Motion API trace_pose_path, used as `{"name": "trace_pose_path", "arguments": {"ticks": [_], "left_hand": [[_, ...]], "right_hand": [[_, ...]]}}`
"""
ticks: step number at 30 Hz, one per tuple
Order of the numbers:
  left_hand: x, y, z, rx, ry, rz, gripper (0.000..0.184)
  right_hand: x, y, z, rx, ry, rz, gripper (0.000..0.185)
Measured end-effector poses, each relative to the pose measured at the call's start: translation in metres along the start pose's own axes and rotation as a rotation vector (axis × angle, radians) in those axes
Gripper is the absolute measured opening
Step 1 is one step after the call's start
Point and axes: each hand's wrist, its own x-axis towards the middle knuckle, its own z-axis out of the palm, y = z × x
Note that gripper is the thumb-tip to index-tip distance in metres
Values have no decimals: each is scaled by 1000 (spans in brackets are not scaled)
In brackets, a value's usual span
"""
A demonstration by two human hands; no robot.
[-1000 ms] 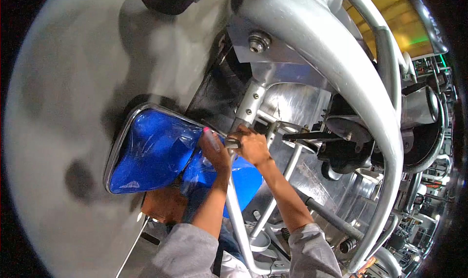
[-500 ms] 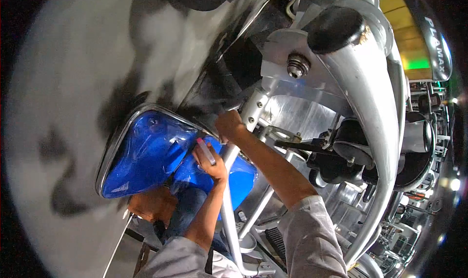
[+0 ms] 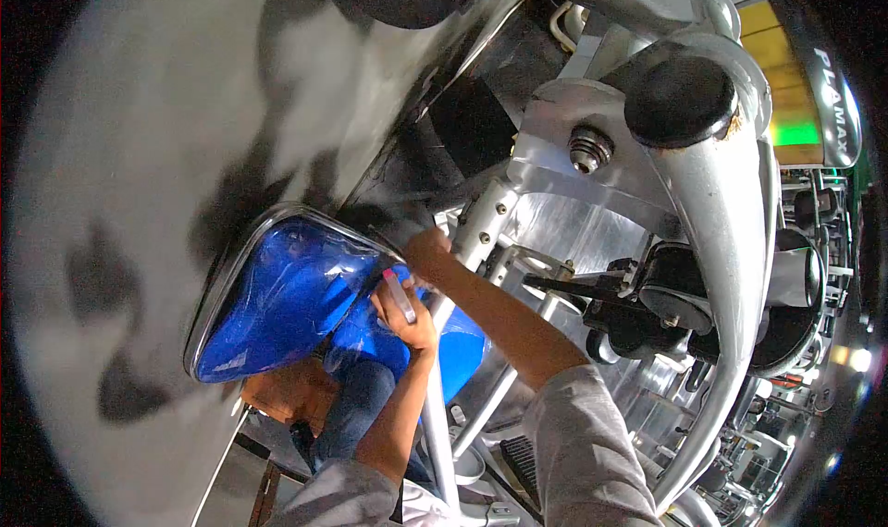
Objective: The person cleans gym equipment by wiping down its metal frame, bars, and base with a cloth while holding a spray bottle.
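My left hand (image 3: 407, 320) is closed around a slim, translucent white object with a pink tip (image 3: 401, 298), held in front of the blue padding. My right hand (image 3: 431, 257) reaches past the silver frame tube (image 3: 485, 226) to the upper edge of the padding. Its fingers are curled and partly hidden, and whatever they hold is not visible. The large blue pad (image 3: 277, 296), covered in shiny clear plastic, has a dark and silvery rim. A second blue pad (image 3: 460, 347) shows behind my left wrist and the tube.
Thick silver arms (image 3: 698, 213) with a black round end cap (image 3: 680, 102) curve over the right side. A grey wall (image 3: 157, 157) carries shadows on the left. A yellow-and-green panel (image 3: 791, 83) and other gym machines stand farther right.
My view has shifted a little, so the machine frame sits lower and farther right. My right hand has moved slightly along the pad's edge. The left hand keeps its hold.
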Motion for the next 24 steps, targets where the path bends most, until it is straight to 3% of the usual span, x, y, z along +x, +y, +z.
{"name": "trace_pose_path", "arguments": {"ticks": [3, 5, 7, 9, 11, 12, 13, 14, 16, 17, 18, 24], "left_hand": [[-6, -10, 4, -75, -72, 15, 34], [-10, -13, 9, 43, -62, 86, 33], [-13, -17, 12, 62, -94, 152, 31], [-8, -11, 10, 11, -160, 162, 31], [-1, 0, 4, -39, -225, 175, 31], [2, 6, 2, -62, -294, 193, 30], [3, 10, 0, -83, -362, 212, 29], [0, 9, 5, -32, -278, 252, 26], [2, 12, 1, -46, -304, 220, 27], [3, 14, -2, -62, -327, 176, 28], [3, 11, -2, -96, -335, 129, 28], [41, 17, 7, -164, -473, 224, 21]], "right_hand": [[-41, 24, -53, 112, 12, 189, 29], [-71, 39, -68, 144, 69, 228, 28], [-105, 49, -65, 41, 335, 36, 28], [-141, 61, -63, 132, 323, 24, 34], [-180, 59, -44, 669, 785, 198, 33], [-191, 56, -28, 670, 791, 204, 33], [-197, 53, -6, 1039, 876, 298, 31], [-201, 46, 16, 1417, 947, 390, 29], [-198, 20, 65, 1782, 1154, 446, 23], [-207, 4, 79, 1863, 1098, 560, 23], [-225, -13, 72, 2193, 1028, 546, 22], [-230, -72, 116, 2313, 1192, 637, 19]]}}
